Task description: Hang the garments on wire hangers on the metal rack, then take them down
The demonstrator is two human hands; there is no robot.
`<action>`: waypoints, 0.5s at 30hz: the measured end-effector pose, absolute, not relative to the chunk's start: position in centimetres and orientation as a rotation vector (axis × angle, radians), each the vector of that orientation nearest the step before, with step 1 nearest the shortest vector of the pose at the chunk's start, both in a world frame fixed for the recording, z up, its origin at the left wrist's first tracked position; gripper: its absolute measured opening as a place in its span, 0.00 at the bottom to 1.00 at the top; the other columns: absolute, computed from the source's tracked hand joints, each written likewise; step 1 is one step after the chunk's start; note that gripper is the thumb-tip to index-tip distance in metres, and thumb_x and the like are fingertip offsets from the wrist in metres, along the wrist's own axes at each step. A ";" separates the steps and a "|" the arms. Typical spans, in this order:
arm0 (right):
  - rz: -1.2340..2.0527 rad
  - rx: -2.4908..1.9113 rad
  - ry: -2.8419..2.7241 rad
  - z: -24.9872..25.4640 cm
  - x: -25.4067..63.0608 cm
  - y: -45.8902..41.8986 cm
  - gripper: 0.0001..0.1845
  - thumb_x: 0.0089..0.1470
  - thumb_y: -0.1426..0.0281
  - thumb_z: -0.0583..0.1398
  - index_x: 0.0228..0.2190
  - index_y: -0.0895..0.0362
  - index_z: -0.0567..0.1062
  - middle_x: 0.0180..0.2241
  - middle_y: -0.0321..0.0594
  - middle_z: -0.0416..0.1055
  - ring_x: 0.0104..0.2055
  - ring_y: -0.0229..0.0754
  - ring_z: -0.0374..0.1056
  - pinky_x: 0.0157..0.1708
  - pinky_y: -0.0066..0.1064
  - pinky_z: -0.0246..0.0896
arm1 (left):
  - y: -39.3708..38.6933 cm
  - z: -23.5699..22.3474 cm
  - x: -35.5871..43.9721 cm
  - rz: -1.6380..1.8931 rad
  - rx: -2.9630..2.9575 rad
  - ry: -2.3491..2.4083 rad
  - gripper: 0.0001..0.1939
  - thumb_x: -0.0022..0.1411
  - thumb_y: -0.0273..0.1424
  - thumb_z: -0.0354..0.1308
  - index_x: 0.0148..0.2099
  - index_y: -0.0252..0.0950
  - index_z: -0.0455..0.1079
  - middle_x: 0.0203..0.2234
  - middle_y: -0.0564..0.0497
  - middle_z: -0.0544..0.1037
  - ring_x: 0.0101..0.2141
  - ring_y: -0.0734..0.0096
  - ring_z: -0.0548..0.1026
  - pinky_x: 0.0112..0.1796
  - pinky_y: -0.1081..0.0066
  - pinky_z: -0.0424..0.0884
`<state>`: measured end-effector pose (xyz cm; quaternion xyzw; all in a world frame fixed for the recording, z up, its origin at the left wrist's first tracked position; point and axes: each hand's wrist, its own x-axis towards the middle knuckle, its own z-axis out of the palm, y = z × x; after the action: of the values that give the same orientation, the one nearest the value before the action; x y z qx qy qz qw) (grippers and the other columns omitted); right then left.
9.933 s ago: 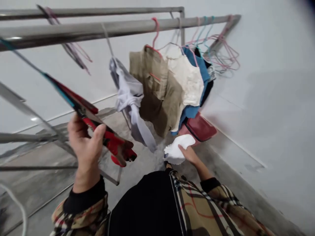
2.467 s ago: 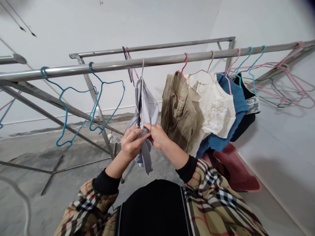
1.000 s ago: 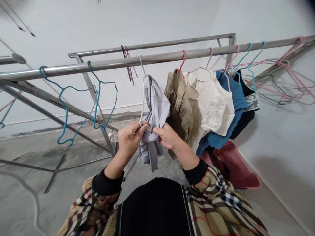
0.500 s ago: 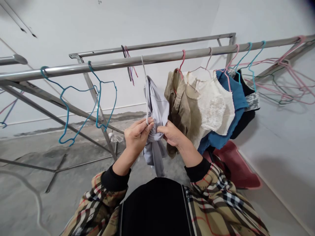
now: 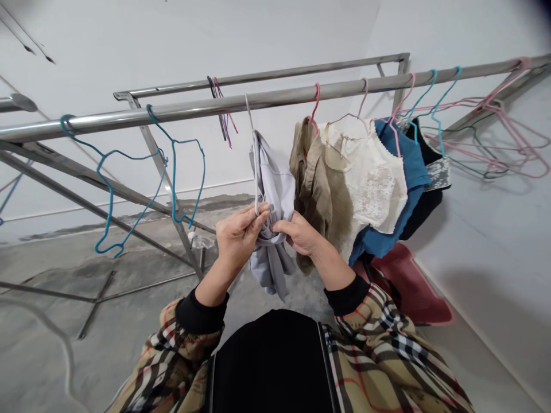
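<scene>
A light grey garment (image 5: 278, 178) hangs on a white hanger (image 5: 256, 172), whose hook sits over the front metal rail (image 5: 275, 98). The cloth is bunched and twisted, with loose ends dangling below my hands. My left hand (image 5: 239, 232) pinches the hanger's lower end together with the garment's edge. Closed around a fold of the garment, my right hand (image 5: 301, 232) is just to the right, its thumb on top. The folds hide some fingertips. A brown garment (image 5: 312, 178) on a red hanger hangs close behind my right hand.
Two bare blue hangers (image 5: 109, 201) hang left on the rail. To the right are a white lace top (image 5: 365, 172), a blue garment (image 5: 408, 155), a black piece and several bare pink hangers (image 5: 512, 120). Below stands a red plastic basket (image 5: 426, 292); a hose (image 5: 64, 350) lies on the floor.
The garment's dangling lower end has swung and bunched up a little. Both hands keep their hold, almost in place. The view has shifted slightly, moving the rail and hangers left.
</scene>
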<state>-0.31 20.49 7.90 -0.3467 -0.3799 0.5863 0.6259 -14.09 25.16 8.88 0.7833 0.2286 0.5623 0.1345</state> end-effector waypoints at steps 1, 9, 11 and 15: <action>1.333 -0.805 -0.864 8.0 -0.3 20.5 0.16 0.34 0.74 0.63 0.32 0.56 0.75 0.26 0.31 0.73 0.30 0.35 0.67 0.35 0.26 0.64 | 25.1 8.9 -14.1 1.631 2.264 0.665 0.10 0.62 0.35 0.60 0.42 0.39 0.79 0.37 0.50 0.83 0.38 0.67 0.82 0.42 0.70 0.78; 1.326 -0.811 -0.766 8.6 -0.4 20.1 0.15 0.34 0.72 0.64 0.31 0.56 0.75 0.23 0.31 0.72 0.28 0.35 0.66 0.32 0.26 0.63 | 25.0 9.6 -14.2 1.585 2.231 0.575 0.08 0.62 0.32 0.61 0.42 0.39 0.79 0.37 0.51 0.83 0.37 0.69 0.82 0.41 0.73 0.77; 1.323 -0.812 -0.809 8.6 -0.4 20.0 0.16 0.34 0.71 0.64 0.31 0.57 0.75 0.25 0.31 0.72 0.28 0.35 0.66 0.33 0.26 0.64 | 25.1 9.6 -14.3 1.569 2.243 0.558 0.08 0.62 0.32 0.61 0.42 0.39 0.79 0.37 0.50 0.83 0.37 0.69 0.82 0.41 0.72 0.78; 1.266 -0.848 -0.917 8.5 -0.3 20.3 0.15 0.36 0.72 0.64 0.32 0.57 0.76 0.26 0.31 0.73 0.29 0.35 0.66 0.35 0.27 0.64 | 25.5 9.4 -14.3 1.551 2.346 0.568 0.08 0.63 0.33 0.60 0.42 0.40 0.79 0.37 0.50 0.83 0.37 0.67 0.82 0.41 0.70 0.78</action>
<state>-0.28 20.31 8.50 -0.3704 -0.4004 0.5529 0.6299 -14.26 25.48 9.41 0.8100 0.1961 0.5357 0.1358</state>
